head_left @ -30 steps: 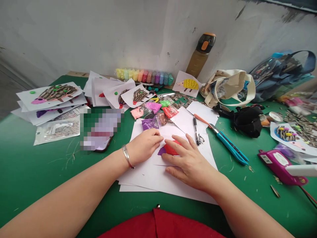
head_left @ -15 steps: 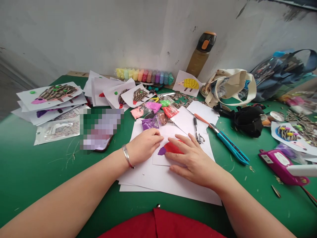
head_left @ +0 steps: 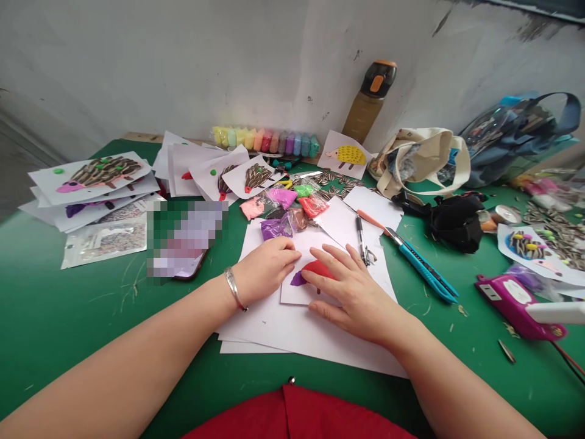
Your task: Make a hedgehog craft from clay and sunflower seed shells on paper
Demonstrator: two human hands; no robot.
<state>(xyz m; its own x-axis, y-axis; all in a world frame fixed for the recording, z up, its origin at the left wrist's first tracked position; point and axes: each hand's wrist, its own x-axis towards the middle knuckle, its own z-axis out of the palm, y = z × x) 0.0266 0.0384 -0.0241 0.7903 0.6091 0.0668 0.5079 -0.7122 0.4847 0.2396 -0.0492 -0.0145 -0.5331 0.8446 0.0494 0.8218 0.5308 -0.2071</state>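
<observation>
A small white card lies on a stack of white paper in front of me. On the card sits a flat red clay shape with a purple clay tip at its left. My right hand lies flat over the red clay, fingers stretched out and pressing on it. My left hand rests curled on the card's left edge, fingers pressed together against the paper, a silver bangle on the wrist.
Small bags of coloured clay lie just beyond the card. A pen and a blue utility knife lie to the right, a pink glue gun further right. Finished seed hedgehog pictures sit at left, bags and a bottle behind.
My right hand has slid a little to the left and further over the red clay, covering more of it. The left hand has stayed where it was.
</observation>
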